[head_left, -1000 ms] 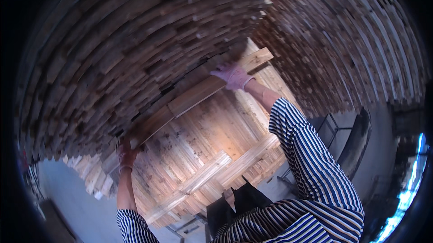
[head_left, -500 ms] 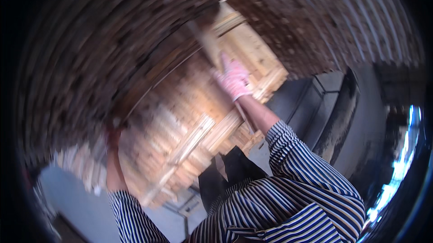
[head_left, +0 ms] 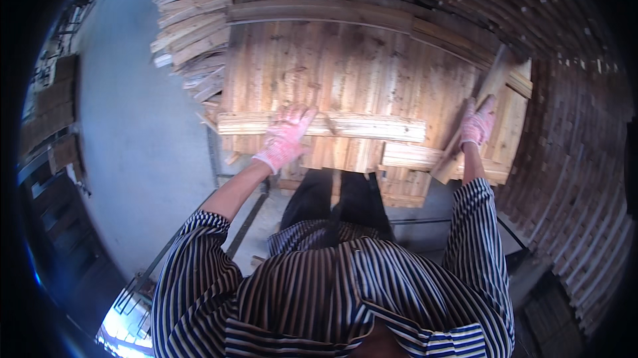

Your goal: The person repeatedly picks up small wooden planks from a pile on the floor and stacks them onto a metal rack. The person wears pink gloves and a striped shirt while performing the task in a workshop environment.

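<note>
**Gloved hands on loose boards over a wooden pallet**

Nearest the camera is the person's striped shirt [head_left: 345, 291], with both sleeves reaching forward and dark trousers below. The left hand [head_left: 286, 135], in a pink-and-white work glove, lies flat on a long horizontal board [head_left: 319, 125]; its fingers [head_left: 299, 117] are spread and resting over the board's top face rather than curled around it. The right hand [head_left: 477, 124], gloved the same way, grips a second, slanted board [head_left: 475, 112] that runs from lower left to upper right; its fingers are pressed together along the wood, though whether they wrap round the far edge cannot be told. Both boards rest on the planked top of a pallet [head_left: 359, 65] just ahead of the person's legs. To the left lies a grey concrete floor [head_left: 139, 132]. Beyond and to the right, stacked timber [head_left: 571, 158] rises in tight rows, and more loose planks [head_left: 189, 19] are piled at the pallet's far left corner.
</note>
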